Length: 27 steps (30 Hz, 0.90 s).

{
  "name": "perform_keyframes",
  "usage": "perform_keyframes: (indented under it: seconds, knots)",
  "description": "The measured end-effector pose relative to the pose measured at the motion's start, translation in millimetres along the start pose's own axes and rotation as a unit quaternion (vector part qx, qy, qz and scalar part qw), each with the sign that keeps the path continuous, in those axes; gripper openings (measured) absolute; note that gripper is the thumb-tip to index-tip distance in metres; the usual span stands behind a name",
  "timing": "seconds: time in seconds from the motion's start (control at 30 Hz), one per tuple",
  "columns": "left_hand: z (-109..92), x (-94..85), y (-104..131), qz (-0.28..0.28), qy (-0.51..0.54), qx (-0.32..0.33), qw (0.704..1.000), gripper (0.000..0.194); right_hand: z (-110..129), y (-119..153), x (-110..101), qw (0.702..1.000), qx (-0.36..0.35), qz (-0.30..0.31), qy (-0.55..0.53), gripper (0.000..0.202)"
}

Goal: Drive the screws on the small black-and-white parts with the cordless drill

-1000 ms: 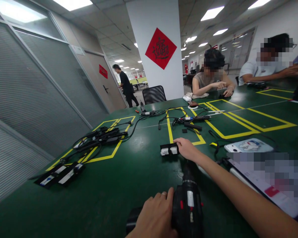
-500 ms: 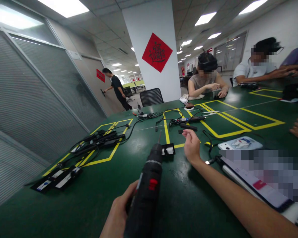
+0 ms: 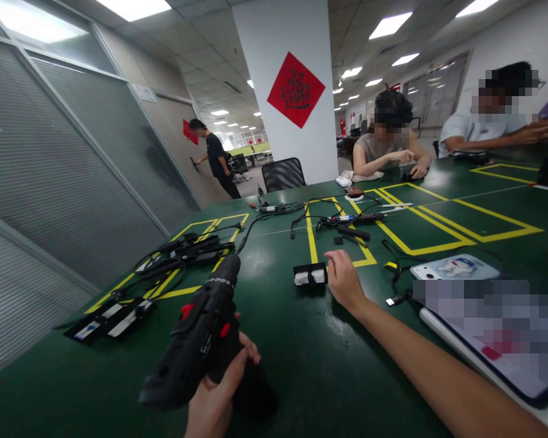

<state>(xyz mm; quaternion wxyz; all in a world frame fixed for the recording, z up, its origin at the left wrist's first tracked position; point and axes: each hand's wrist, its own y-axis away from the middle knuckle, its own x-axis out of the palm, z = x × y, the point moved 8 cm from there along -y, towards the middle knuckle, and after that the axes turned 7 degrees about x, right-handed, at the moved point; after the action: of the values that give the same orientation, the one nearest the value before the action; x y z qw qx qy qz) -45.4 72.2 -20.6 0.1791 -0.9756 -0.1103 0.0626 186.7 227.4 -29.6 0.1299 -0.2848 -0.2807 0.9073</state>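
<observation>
A black power drill [image 3: 198, 340] is in the left hand [image 3: 223, 386], whose fingers are wrapped round its grip; its chuck tilts up and away over the green tabletop [image 3: 265, 322]. Further along, a small black piece with white blocks [image 3: 309, 277] lies flat on the tabletop, and the right hand [image 3: 343, 278] is right at its right-hand edge. The right hand's fingers are bent and close together, though I can't tell whether they pinch that edge or only sit against it

Over to the left I see a tangle of black cables [image 3: 192, 249], with two black strips with white labels [image 3: 112, 319] just in front of it. On the right, a phone in a pale case [image 3: 456, 267] lies near a silver USB plug [image 3: 394, 300]. Across the way a person in headgear [image 3: 388, 137] sits with both hands together, and a person in black [image 3: 217, 155] reaches for the door handle
</observation>
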Motion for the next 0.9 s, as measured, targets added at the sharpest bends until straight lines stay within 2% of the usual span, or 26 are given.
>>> perform_keyframes:
  seconds: [0.1, 0.17, 0.23, 0.3, 0.43, 0.47, 0.57, 0.7, 0.9]
  knots:
    - [-0.5, 11.2, 1.6, 0.023, -0.014, 0.029, 0.999, 0.039, 3.1, -0.2, 2.4, 1.0, 0.001, 0.017, 0.011, 0.025]
    - [-5.2, 19.8, 2.0, 0.045, 0.018, 0.093, 0.994, 0.033, 5.4, -0.4, 3.1, 1.0, 0.002, 0.025, 0.012, 0.026]
    - [-2.8, 26.3, 1.2, 0.071, 0.036, 0.111, 0.991, 0.036, 6.6, -0.8, 3.4, 1.0, 0.001, 0.028, 0.008, 0.027]
    - [3.7, 31.1, -0.5, 0.104, 0.042, 0.085, 0.99, 0.046, 6.6, -1.1, 4.3, 1.0, 0.0, 0.029, 0.005, 0.027]
    - [1.8, 26.7, -0.5, 0.089, 0.042, 0.08, 0.992, 0.063, 5.1, -0.9, 6.0, 1.0, -0.002, 0.031, 0.005, 0.028]
    - [0.1, 24.5, 1.0, 0.074, 0.039, 0.085, 0.993, 0.064, 5.0, -0.7, 6.4, 0.999, -0.002, 0.031, 0.006, 0.028]
    - [-0.1, 26.2, 8.3, 0.079, 0.021, 0.08, 0.993, 0.063, 5.8, -0.1, 7.8, 0.999, -0.004, 0.037, 0.011, 0.029]
    - [4.2, 31.0, 13.3, 0.116, 0.01, 0.037, 0.992, 0.063, 4.2, 0.3, 8.1, 0.999, 0.005, 0.039, 0.018, 0.03]
    - [-2.4, 33.6, 8.4, 0.145, 0.011, 0.009, 0.989, 0.052, -2.4, 2.8, 4.6, 0.998, 0.029, 0.043, 0.032, 0.033]
